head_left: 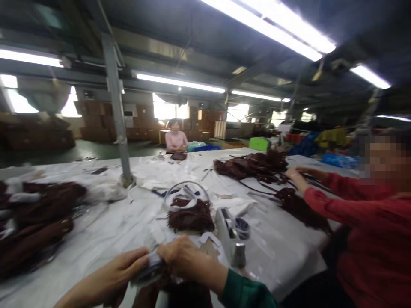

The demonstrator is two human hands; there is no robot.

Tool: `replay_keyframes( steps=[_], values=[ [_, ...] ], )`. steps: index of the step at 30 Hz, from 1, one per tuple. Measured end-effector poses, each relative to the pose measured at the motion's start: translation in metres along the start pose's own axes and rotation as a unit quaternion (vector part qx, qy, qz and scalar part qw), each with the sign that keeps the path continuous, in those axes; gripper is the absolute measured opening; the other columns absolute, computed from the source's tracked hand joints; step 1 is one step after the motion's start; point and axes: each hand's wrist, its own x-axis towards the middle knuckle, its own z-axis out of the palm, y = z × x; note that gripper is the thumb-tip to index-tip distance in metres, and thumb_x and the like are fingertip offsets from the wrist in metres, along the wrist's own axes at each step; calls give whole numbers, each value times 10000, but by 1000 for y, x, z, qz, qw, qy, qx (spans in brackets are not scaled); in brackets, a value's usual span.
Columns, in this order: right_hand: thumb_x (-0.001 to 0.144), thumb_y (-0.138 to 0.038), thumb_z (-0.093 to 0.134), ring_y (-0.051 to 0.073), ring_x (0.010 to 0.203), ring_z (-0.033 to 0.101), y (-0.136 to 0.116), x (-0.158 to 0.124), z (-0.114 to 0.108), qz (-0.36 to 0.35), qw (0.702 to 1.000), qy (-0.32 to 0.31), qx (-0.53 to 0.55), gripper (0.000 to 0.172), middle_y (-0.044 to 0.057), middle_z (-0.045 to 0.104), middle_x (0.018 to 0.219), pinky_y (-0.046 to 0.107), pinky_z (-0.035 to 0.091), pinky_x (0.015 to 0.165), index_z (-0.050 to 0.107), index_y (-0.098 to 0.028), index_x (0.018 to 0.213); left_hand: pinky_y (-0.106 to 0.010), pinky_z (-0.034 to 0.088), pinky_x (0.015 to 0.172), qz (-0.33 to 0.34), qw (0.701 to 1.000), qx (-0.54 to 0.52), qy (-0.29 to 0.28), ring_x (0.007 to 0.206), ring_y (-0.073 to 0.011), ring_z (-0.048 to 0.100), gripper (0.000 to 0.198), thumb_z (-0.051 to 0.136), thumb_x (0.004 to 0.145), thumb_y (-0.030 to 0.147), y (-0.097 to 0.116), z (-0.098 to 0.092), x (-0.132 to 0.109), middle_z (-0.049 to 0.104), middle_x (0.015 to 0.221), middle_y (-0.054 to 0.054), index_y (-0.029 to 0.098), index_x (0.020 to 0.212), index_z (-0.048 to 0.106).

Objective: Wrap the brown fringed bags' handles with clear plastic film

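At the front edge of the table, my left hand (111,271) is closed with thumb and fingers on a pale, plastic-looking wrap (153,262). My right hand (184,259), in a green sleeve, pinches the same wrap from the other side. Dark brown material (189,295) lies below my hands; its shape is mostly hidden. Just beyond them rests a brown fringed bag (192,217) with white wrapping about its handle. A tape dispenser (230,241) stands to the right of my right hand, beside a small dark round container (242,228).
Brown bags (45,209) lie heaped at left, with another brown pile (253,164) at the back right. A grey post (116,107) rises from the table (272,244). On the right, a person in red (369,218) handles a brown bag; another person (176,140) is across the table.
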Motion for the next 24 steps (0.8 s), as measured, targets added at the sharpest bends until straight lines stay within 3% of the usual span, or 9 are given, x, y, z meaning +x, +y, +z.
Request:
replay_keyframes(
  steps=[3,5,8,11,14,18,21,24],
  values=[
    [874,-257,549,173,593,622,3,7,0,-26,999,13,22,122,26,673,691,255,324,467,581,-152,928,-148,197,287,-53,997,39,-42,317,-58,416,510,504,845,618,-1,-3,-3,528,574,60,199,1136,528],
    [884,-263,540,173,575,609,5,5,0,-41,999,-1,26,136,34,666,680,257,329,475,587,-144,930,-149,214,286,-51,996,31,-72,324,-55,415,539,463,843,651,-2,1,4,550,619,42,191,1117,519],
    [910,-240,502,170,551,595,2,1,6,-47,998,-27,15,139,36,656,662,258,307,460,603,-144,900,-154,236,281,-44,993,24,-106,318,-41,387,526,505,819,649,-10,7,17,572,684,14,167,1023,553],
    [916,-220,497,157,544,587,-4,-3,20,-39,998,-34,25,141,35,649,649,253,292,447,614,-150,878,-161,211,281,-48,992,-3,-115,307,-40,342,504,563,800,618,-27,13,27,535,615,25,139,957,592],
    [918,-301,539,129,544,566,-5,-7,41,15,995,18,101,168,33,650,701,229,340,467,621,-155,925,-160,292,358,-11,990,-114,-80,397,-53,405,464,607,797,568,-45,25,32,543,626,3,113,885,616],
    [930,-387,544,130,719,604,6,-14,67,88,980,81,161,257,43,642,958,265,504,635,601,-166,1049,-162,407,532,64,957,-281,-26,597,-89,529,368,706,767,456,-61,41,30,578,695,-41,101,789,612],
    [934,-373,547,166,883,615,24,-17,76,128,974,99,161,268,61,609,1096,350,536,771,583,-180,1116,-131,237,346,27,945,-323,38,372,-24,362,384,694,762,507,-70,37,24,508,572,25,139,802,590],
    [954,-351,494,203,974,603,55,-21,80,185,963,120,154,274,86,618,1104,363,511,834,586,-177,1144,-142,39,281,-28,919,-381,92,291,11,144,421,670,759,552,-83,21,18,416,503,77,165,703,514]
  ],
)
